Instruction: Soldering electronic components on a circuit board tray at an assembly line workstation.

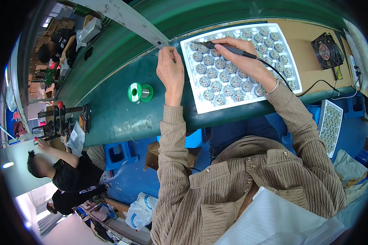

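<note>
My right hand (243, 57) grips a soldering iron (230, 49) with a dark handle, its tip pointing left over the far left corner of a white foam tray (206, 108). Rows of small round parts (225, 76) with metallic and red details fill the tray. Just left of that corner, my left hand (170, 70) is raised with thumb and fingers pinched together; whatever they hold is too small to make out. A green-flanged spool of solder wire (140, 92) lies on the green bench to the left of it.
A black fan (327, 51) stands at the right; the iron's cable (280, 74) runs that way. A metal post (126, 18) rises beyond my left hand. Another tray (330, 127) of parts sits low at right. Co-workers and a lever press (61, 118) are at left.
</note>
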A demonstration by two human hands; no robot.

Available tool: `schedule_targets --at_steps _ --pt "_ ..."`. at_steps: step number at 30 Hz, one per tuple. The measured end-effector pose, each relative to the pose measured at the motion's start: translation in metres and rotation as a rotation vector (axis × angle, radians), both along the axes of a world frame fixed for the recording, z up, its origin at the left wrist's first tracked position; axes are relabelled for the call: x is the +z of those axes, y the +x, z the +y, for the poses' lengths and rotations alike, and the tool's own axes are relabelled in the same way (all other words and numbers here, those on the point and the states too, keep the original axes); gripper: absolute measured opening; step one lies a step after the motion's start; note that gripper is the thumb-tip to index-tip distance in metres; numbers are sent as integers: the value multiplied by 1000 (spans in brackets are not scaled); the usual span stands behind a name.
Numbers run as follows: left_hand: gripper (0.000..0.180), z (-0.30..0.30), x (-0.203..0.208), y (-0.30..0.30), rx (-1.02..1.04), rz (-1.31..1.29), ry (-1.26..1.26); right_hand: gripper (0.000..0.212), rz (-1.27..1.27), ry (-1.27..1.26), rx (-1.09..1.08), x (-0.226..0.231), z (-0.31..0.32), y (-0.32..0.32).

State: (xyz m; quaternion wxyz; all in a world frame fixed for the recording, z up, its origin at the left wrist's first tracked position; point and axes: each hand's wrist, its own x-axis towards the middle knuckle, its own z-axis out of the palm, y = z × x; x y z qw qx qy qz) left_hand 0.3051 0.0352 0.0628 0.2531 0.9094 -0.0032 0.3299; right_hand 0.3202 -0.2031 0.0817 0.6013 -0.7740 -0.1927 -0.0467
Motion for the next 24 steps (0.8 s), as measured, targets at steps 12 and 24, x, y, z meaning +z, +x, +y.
schedule_targets --at_steps 12,24 --pt "8 -1 0 -1 -3 7 -6 25 19 7 -5 -1 1 0" --pt "9 -2 -2 1 -13 13 10 25 26 20 -14 -4 3 1"
